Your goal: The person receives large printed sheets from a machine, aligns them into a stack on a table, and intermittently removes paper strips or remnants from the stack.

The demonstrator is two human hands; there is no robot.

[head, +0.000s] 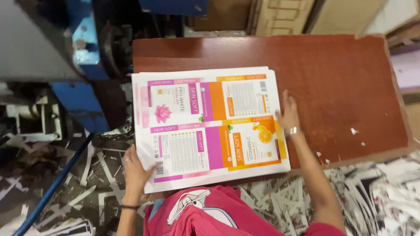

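A stack of printed carton sheets (210, 126), white with pink, purple and orange panels, lies on a reddish-brown table (341, 83). My left hand (135, 168) grips the stack's near left corner, thumb on top. My right hand (286, 113) rests flat against the stack's right edge, fingers spread; a metal bangle sits on that wrist. My pink shirt fills the bottom of the view.
A blue machine (83, 74) stands to the left of the table. Paper trimmings (83, 183) cover the floor on the left and lower right. Cardboard boards (284, 15) lean behind the table. Small paper scraps (353, 131) lie on the table's right side.
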